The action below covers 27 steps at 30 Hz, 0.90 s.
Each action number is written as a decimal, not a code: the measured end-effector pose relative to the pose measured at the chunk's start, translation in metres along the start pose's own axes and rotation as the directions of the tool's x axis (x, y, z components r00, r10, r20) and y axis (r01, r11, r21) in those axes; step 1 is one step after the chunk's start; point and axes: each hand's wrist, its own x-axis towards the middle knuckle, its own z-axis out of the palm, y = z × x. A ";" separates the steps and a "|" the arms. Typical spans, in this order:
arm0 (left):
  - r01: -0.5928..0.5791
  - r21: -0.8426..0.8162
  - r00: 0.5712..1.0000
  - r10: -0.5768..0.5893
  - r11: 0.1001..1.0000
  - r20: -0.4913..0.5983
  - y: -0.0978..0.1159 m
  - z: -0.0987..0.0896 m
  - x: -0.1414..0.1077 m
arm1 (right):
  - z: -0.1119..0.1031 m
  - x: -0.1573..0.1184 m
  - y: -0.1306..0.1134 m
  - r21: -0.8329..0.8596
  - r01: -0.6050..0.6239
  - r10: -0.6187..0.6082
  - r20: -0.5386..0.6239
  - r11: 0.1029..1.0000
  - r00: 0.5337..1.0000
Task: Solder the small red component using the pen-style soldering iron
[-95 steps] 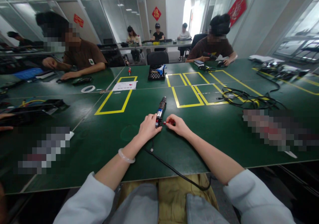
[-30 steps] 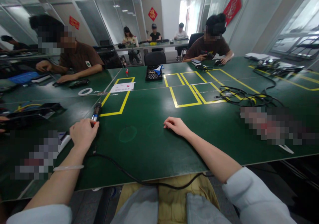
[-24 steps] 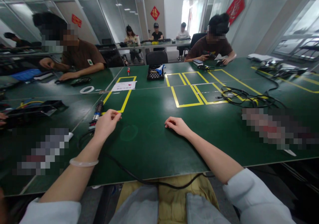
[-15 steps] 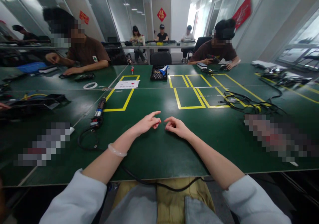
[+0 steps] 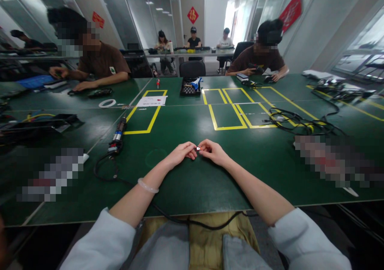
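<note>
A tiny, shiny whitish piece sits between my fingertips over the green table, too small to name. My left hand closes on its left side with the fingers bent together. From the right, my right hand pinches the same piece between thumb and fingers. The fingers hide most of it. Beyond my hands, yellow tape outlines mark the tabletop.
On the left lies a dark cylindrical device with a black cord. Black cables lie tangled at the right. A black tray holding small parts, a white paper and a white ring are farther off. Two co-workers sit across the table.
My left hand has moved slightly right, its extended index finger now bent in. The gap between my hands has narrowed, and both now meet at the shiny piece. A small red spot showed at the left fingertips before.
</note>
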 end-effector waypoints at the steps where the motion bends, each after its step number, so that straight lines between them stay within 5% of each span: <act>1: 0.002 0.009 1.000 -0.002 1.000 -0.002 0.000 0.000 0.000 | 0.000 0.000 0.000 -0.014 0.007 -0.007 -0.004 1.000 1.000; 27: -0.092 0.085 0.996 0.092 0.992 -0.003 -0.010 -0.001 0.003 | -0.001 0.000 0.002 -0.081 0.041 -0.044 -0.029 0.996 0.999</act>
